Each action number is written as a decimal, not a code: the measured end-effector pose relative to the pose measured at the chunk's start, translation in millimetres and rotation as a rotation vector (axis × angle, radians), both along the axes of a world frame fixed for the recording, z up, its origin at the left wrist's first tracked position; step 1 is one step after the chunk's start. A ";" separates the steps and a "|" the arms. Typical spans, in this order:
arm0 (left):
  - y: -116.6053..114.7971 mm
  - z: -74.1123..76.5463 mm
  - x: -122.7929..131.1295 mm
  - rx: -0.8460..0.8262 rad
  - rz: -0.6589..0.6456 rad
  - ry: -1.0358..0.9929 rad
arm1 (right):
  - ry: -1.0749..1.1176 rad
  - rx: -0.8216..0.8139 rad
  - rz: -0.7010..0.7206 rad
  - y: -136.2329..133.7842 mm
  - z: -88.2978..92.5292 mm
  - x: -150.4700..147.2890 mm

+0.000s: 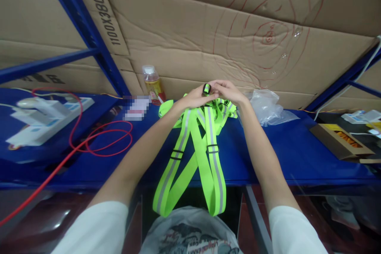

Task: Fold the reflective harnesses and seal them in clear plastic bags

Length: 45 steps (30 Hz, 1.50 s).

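Observation:
A neon green reflective strap vest [205, 143] with grey stripes lies on the blue table [282, 147], its loops hanging over the front edge. My left hand [195, 97] and my right hand [228, 90] meet at its far end, fingers closed on the straps. Between their fingertips sits a small black buckle [206, 88] with a green band through it. Two black sliders [212, 149] sit on the straps nearer to me.
A bottle of yellow liquid [152, 82] stands behind the vest against the cardboard wall. A crumpled clear plastic bag [266, 107] lies to the right, a brown box [339, 141] further right. Red cable [98, 143] and white power strips [44, 117] lie left.

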State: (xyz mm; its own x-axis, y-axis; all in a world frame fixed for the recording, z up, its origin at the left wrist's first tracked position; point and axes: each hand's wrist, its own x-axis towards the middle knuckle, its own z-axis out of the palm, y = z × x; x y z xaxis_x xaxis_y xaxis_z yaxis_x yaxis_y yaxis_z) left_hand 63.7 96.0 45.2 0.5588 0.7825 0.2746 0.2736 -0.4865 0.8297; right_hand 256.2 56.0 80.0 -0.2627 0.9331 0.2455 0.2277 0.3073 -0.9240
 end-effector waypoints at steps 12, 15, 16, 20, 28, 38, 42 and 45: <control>10.2 14.9 -18.3 -0.043 0.127 0.092 | -0.209 0.113 0.014 20.5 -25.4 14.2; 13.1 16.2 -24.1 0.097 0.171 0.165 | -0.193 0.045 0.122 20.9 -30.3 12.7; 14.8 15.9 -25.6 0.134 0.204 0.179 | -0.177 0.042 0.135 21.0 -31.4 12.3; 23.1 12.6 -30.8 0.127 0.325 0.220 | -0.143 0.037 0.128 22.9 -35.0 13.7; 33.0 8.2 -43.6 0.042 0.397 0.302 | -0.264 0.055 0.083 28.6 -40.4 9.8; 45.7 -10.8 -41.9 -0.145 0.433 0.212 | -0.529 0.097 -0.036 34.7 -46.4 11.0; 43.7 -7.8 -44.3 -0.186 0.371 0.273 | -0.689 0.079 -0.103 29.0 -41.4 13.1; 38.6 0.3 -44.6 -0.166 0.375 0.214 | -0.772 0.053 -0.096 20.9 -33.3 11.4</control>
